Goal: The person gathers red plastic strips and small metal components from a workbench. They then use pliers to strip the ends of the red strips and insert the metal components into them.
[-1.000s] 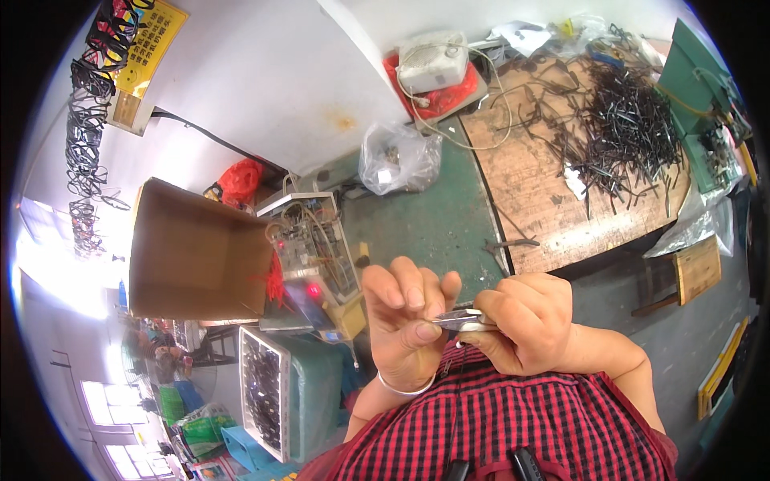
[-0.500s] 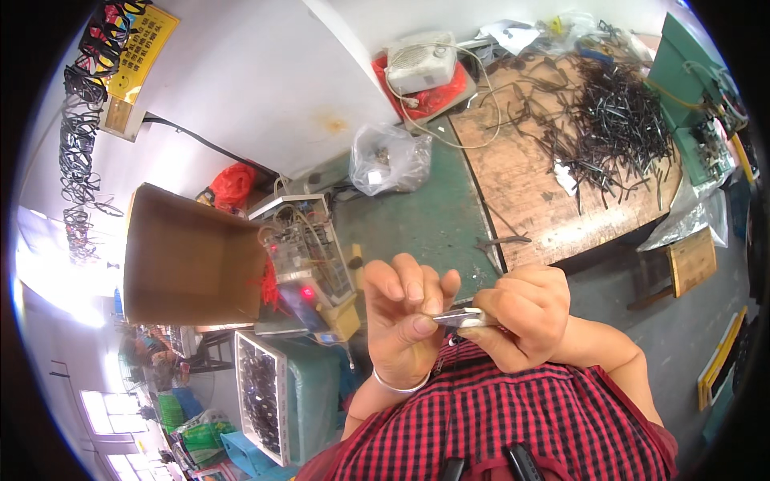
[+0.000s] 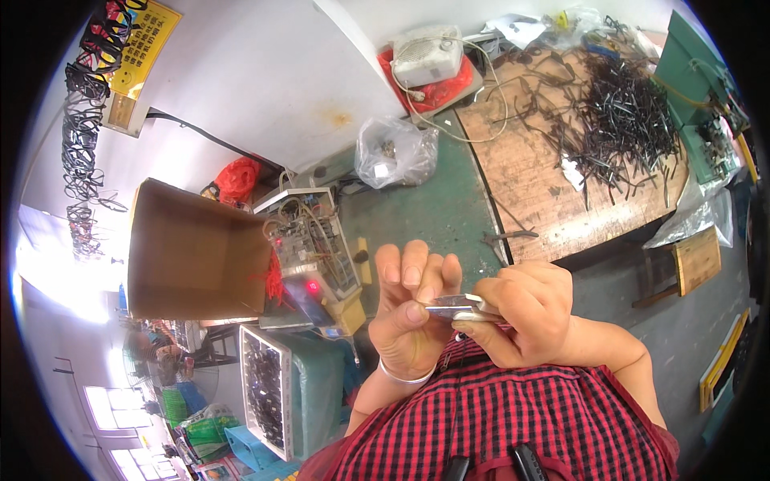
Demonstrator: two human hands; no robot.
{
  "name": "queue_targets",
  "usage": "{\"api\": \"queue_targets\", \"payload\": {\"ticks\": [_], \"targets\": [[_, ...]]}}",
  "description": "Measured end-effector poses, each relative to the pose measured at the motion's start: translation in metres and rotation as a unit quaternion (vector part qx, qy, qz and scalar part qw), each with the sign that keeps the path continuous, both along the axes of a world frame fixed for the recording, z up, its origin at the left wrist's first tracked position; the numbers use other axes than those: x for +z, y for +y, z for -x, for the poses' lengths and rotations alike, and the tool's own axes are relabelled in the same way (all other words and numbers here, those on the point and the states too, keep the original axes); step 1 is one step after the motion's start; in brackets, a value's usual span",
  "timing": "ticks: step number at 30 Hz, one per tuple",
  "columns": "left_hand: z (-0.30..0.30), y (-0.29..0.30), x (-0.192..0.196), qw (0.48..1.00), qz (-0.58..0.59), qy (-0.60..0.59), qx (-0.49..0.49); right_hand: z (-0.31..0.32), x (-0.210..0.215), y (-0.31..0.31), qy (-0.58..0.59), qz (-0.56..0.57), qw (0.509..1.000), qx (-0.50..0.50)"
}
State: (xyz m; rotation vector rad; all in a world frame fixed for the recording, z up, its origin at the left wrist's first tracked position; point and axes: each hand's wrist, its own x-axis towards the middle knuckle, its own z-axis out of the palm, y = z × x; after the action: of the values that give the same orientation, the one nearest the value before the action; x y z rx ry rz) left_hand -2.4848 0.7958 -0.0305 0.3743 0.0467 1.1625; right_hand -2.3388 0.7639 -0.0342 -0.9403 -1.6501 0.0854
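My right hand (image 3: 525,317) is closed around a small silvery metal tool (image 3: 451,308) with two flat, narrow jaws and white grips. Its exact kind is not clear. The jaws point left, toward my left hand (image 3: 411,321), whose thumb and forefinger are pinched together at their tips. What they hold, if anything, is too small to make out. The other left fingers are half curled and raised. Both hands are close together in front of my red and black checked clothing (image 3: 481,409).
Ahead is a green tabletop (image 3: 401,216) with a clear plastic bag (image 3: 393,152). Right of it, a wooden board (image 3: 521,176) bears a heap of black strips (image 3: 626,120). To the left are a machine with a red light (image 3: 309,256), a cardboard box (image 3: 196,256) and a white tray (image 3: 249,393).
The metal tool has turned slightly, and its jaws show more plainly apart. My left thumb and fingers have shifted a little to the left. The view has moved slightly.
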Motion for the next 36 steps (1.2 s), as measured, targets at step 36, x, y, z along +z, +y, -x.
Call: {"api": "queue_targets", "payload": {"ticks": [36], "targets": [[-0.003,-0.007,-0.005,0.998,0.046,-0.037,-0.032,0.008,-0.009,-0.001,0.001,-0.011,1.000,-0.018]]}}
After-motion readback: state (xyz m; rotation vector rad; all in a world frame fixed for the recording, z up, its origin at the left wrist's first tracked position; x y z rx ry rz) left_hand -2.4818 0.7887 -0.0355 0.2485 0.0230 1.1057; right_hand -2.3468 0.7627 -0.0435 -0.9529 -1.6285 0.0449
